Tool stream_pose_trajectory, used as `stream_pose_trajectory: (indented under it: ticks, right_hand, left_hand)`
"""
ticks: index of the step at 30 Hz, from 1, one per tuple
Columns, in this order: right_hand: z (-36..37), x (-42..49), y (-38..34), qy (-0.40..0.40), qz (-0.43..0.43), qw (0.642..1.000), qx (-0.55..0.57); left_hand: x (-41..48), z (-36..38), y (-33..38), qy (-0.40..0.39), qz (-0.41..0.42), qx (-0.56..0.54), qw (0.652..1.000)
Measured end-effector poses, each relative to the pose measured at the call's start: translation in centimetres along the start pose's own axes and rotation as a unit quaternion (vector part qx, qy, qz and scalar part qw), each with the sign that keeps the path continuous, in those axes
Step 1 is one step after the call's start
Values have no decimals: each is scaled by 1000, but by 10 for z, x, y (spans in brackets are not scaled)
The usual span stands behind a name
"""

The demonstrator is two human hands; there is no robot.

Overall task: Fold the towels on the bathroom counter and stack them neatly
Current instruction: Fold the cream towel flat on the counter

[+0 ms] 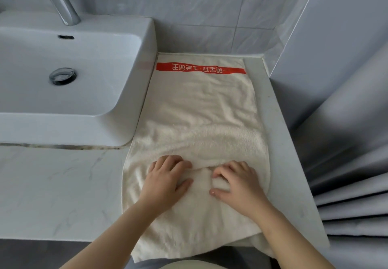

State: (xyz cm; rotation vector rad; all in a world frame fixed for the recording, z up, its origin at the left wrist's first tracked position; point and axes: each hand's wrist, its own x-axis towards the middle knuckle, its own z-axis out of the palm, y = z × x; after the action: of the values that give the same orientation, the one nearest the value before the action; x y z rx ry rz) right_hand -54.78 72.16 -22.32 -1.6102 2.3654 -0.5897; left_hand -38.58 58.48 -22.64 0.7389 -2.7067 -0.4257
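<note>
A: Looking at the cream towel (199,111), which step do you think is in hand?

B: The first fold, I think. The towel lies spread lengthwise on the marble counter (63,184), just beside the white sink (73,92). Its near end hangs a little over the front edge.

A: And the hands?

B: The left hand (165,181) rests on the cloth with fingers nearly straight and holds nothing. The right hand (237,184) pinches a small ridge of towel between the thumb and curled fingers.

A: What does the next move call for?

B: Probably to take the near edge with both hands and carry it evenly toward the far end, corners matched.

A: Any writing?

B: A red band (200,68) across the far end carries white Chinese characters. They are upside down from here, and I cannot read them surely.
</note>
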Motion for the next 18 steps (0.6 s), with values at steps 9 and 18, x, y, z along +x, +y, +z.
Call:
stream_pose_trajectory:
  ticks: [9,18]
  right_hand:
    - [5,6,-5,39,3,999,1]
    - [-23,3,-11,-152,32,987,47]
  left_hand:
    - [-4,-3,-7,-88,77,14,993]
    - [23,-22,-2,-82,-67,-98,990]
